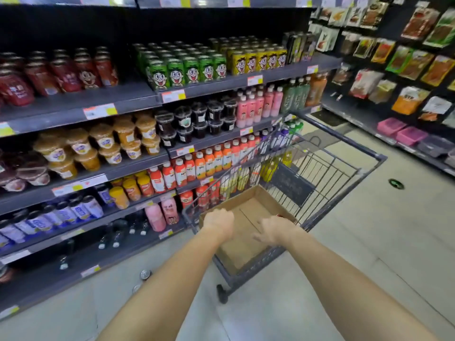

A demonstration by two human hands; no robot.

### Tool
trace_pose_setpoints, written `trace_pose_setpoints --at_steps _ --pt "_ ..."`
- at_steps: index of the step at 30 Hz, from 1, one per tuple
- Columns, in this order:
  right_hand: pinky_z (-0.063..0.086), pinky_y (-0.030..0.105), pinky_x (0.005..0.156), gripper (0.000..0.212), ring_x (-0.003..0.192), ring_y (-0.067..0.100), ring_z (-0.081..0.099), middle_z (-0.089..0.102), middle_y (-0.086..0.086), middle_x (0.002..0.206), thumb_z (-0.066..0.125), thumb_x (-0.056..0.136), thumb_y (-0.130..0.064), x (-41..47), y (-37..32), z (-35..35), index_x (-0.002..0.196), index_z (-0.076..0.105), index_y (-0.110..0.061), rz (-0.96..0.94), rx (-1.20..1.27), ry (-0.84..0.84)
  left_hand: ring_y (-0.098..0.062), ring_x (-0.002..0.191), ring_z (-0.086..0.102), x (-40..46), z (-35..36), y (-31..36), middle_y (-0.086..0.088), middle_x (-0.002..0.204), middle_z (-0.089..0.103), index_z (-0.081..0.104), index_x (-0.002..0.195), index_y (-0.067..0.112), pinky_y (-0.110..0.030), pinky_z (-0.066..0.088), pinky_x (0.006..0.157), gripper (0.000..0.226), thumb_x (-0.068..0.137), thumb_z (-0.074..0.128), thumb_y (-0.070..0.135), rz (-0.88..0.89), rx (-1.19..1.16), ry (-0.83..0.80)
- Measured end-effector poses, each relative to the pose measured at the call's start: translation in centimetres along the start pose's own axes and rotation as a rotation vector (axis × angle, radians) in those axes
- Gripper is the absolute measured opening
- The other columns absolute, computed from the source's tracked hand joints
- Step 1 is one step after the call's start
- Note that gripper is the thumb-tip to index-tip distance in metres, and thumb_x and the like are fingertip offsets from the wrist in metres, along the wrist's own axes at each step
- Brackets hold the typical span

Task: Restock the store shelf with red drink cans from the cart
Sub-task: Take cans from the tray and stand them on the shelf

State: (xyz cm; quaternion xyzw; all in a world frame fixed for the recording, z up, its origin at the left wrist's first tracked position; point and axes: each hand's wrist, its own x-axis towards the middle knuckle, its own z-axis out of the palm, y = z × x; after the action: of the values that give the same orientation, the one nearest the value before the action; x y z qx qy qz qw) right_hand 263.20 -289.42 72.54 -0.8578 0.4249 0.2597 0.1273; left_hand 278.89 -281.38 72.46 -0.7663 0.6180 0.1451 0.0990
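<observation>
Reaching down into the cart (364, 166), both hands hang over the cardboard box (243, 212) that sits in its basket. The left hand (219, 223) is curled at the box's near-left edge; whether it grips anything I cannot tell. The right hand (275, 230) has its fingers bent downward at the box's 3 o'clock side, just beside a sliver of a red can (280, 216); whether it holds it I cannot tell. Red cans (69, 72) stand on the shelf (73, 112) at 10 o'clock, green cans (192, 67) at 12 o'clock.
</observation>
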Motion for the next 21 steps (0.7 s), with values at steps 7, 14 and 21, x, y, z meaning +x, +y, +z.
trace_pose_setpoints --at_steps 7,14,21 --pt "0.051 0.038 0.092 0.062 0.107 0.032 0.064 0.068 0.012 0.117 0.046 0.090 -0.064 1.3 12.7 0.5 0.119 0.061 -0.012 0.030 0.166 0.031 -0.030 0.118 0.055 6.8 1.0 10.5 -0.012 0.126 0.058 0.055 0.126 0.010 -0.041 0.048 0.092 0.035 0.095 0.050 0.026 0.027 0.121 -0.060" --pt "0.051 0.046 0.096 0.056 0.111 0.035 0.060 0.063 0.014 0.123 0.045 0.095 -0.056 3.7 18.0 1.4 0.126 0.055 -0.011 -0.020 0.185 0.021 -0.028 0.119 0.056 11.5 1.1 15.9 -0.010 0.127 0.059 0.057 0.125 0.012 -0.040 0.048 0.094 0.035 0.095 0.048 0.028 -0.016 0.152 -0.132" --pt "0.051 0.046 0.096 0.054 0.112 0.036 0.060 0.062 0.015 0.125 0.045 0.094 -0.054 8.3 20.5 1.3 0.123 0.058 -0.010 -0.084 0.194 -0.002 -0.030 0.115 0.057 15.9 0.8 17.4 -0.012 0.126 0.060 0.058 0.125 0.010 -0.041 0.049 0.091 0.034 0.097 0.044 0.022 0.008 0.253 -0.180"
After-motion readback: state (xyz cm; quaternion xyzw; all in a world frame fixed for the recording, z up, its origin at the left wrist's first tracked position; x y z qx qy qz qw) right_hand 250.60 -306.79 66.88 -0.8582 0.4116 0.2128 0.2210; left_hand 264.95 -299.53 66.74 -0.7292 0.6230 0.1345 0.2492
